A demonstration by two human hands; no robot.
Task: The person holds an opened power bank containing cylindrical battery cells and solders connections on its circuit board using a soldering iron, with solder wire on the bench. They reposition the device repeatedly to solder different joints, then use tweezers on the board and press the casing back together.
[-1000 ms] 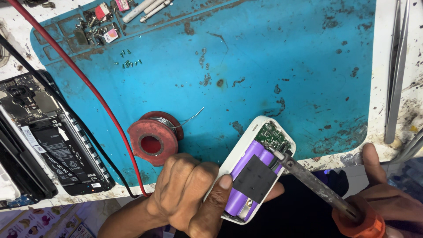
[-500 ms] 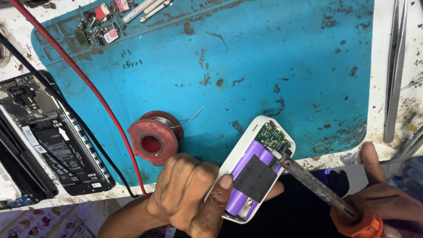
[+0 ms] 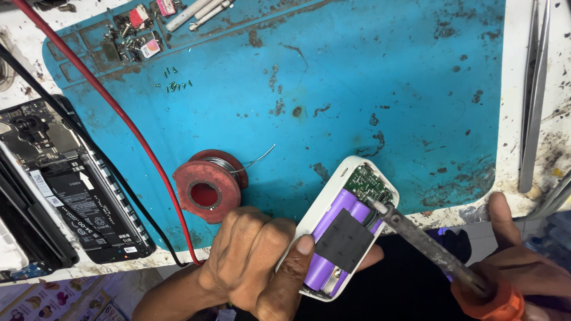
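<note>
Fingers (image 3: 256, 261) of the left hand (image 3: 247, 267) wrap tight around a white power bank (image 3: 345, 232), and the right hand (image 3: 523, 273) grips a soldering iron (image 3: 428, 246).

The power bank is open, with purple cells (image 3: 333, 223) and a small green board (image 3: 369, 184) showing. It sits at the near edge of the blue mat (image 3: 357, 89), partly over the edge of the surface (image 3: 511, 178). The iron's tip touches just beside the green board. To do this well, the left hand should hold the case very still and the tip should stay off the purple cells. A red solder spool (image 3: 205, 190) sits just left of the hand, with a red wire (image 3: 119, 119) and an open phone (image 3: 65, 190) past it. The mat's middle has lots of open room. Tweezers (image 3: 532, 95) lie well apart on the right.
</note>
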